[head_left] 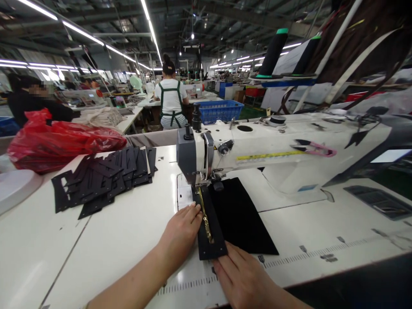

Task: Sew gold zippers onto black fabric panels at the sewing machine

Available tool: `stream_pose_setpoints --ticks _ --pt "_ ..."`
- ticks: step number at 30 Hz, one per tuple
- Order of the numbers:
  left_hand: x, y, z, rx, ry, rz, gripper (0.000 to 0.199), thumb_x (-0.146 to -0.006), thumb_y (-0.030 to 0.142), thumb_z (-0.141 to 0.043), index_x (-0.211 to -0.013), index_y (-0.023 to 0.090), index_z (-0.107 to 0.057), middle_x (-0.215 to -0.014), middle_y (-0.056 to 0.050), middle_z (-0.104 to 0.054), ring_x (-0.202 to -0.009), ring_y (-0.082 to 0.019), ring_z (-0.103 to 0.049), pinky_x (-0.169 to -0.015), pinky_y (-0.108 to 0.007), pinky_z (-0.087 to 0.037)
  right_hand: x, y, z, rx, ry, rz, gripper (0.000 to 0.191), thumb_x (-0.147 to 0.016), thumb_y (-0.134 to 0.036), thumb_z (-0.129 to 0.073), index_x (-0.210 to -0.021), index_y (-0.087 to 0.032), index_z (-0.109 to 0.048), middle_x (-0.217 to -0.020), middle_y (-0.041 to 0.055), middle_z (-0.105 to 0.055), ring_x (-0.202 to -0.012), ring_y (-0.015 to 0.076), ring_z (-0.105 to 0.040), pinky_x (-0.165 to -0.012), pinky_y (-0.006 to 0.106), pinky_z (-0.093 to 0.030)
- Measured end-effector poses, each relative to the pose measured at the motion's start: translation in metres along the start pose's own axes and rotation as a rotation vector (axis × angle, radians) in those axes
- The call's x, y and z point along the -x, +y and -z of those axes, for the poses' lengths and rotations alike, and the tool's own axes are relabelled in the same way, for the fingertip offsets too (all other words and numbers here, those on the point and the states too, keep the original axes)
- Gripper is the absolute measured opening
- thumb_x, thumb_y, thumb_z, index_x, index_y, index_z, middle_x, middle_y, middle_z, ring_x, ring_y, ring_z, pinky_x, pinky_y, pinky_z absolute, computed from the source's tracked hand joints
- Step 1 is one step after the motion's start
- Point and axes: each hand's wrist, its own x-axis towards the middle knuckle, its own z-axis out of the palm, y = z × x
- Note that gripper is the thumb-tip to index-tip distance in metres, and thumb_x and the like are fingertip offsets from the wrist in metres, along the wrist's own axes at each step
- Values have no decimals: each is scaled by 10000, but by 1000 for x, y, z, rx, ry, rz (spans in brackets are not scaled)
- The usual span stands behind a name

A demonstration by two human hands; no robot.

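Resting palm-down on zippered strip (213,219), left hand (183,226) unclenched; right hand (243,274) at near end, grip unclear

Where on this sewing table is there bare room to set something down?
The white tabletop is bare between the pile of dark pieces and the left hand, and right of the black fabric, short of the dark inset panel. Crowded: around the sewing head, zippered strip and right hand.

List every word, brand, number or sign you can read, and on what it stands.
No text reads clearly.
Yellow measuring tape on the sewing machine: too small.
Ruler scale on the tabletop: dark tabs too blurred.
Blue label on the machine: unreadable.
Screen at right: nothing legible.
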Motion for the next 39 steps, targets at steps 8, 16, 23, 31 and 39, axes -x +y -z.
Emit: stream_pose_setpoints --ticks 8,16,23,31,39 --pt "-5 -6 -4 -29 20 -4 221 -825 43 -459 -1002 55 -590 -1065 -165 -621 -991 -257 -598 -832 -383 -543 -6 12 -11 2 59 -1 290 -745 -3 -384 -738 -66 -667 -730 118 -668 -692 235 -615 -672 319 -522" --pt "-10 -12 -7 -15 112 -18 247 -898 82 -341 -973 62 -576 -1007 -161 -628 -927 -237 -613 -774 -361 -564 -13 28 -22 1 14 17 320 -772 -13 -358 -765 -62 -674 -716 116 -656 -676 226 -604 -667 307 -508" --pt "-17 -28 -17 125 63 72 217 -877 80 -381 -1016 104 -545 -900 -109 -596 -831 -211 -605 -711 -344 -562 -22 41 -29 -35 -19 23 377 -831 -36 -297 -779 -54 -670 -737 129 -650 -699 230 -593 -663 310 -498" --pt "-15 -28 -20 131 -48 164 241 -815 51 -457 -1024 133 -545 -972 -112 -579 -878 -212 -592 -764 -343 -541 -20 44 -37 -59 10 -64 348 -874 -67 -311 -847 -86 -657 -729 93 -647 -684 188 -573 -656 300 -491" --pt "-7 -14 -5 196 -67 187 333 -776 72 -451 -1102 95 -514 -1135 -155 -577 -1096 -260 -523 -951 -450 -443 -38 69 -37 -31 -210 -321 247 -803 -199 -537 -1024 -104 -594 -1054 151 -588 -985 263 -526 -824 405 -453"
